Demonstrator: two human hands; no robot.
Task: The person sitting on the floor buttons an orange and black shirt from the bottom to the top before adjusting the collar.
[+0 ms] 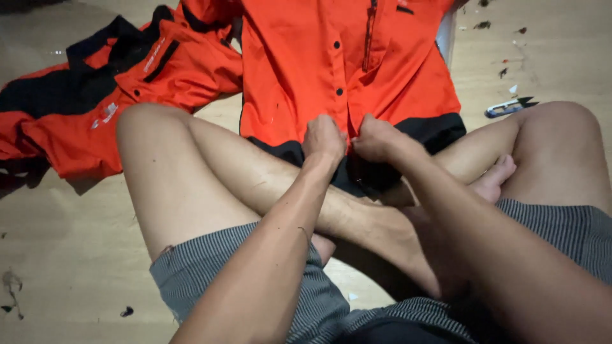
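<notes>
An orange jacket [306, 64] with a black hem and black snap buttons lies spread on the wooden floor in front of my crossed legs. My left hand [324, 137] is closed on the jacket's front edge near the black hem. My right hand [376, 137] grips the opposite front edge right beside it. The two fists almost touch at the bottom of the button line. What lies between the fingers is hidden.
A second orange and black garment [95, 89] is crumpled on the floor at the left. Small thread snips [510, 106] lie on the floor at the right, past my knee. Thread scraps dot the floor [70, 255].
</notes>
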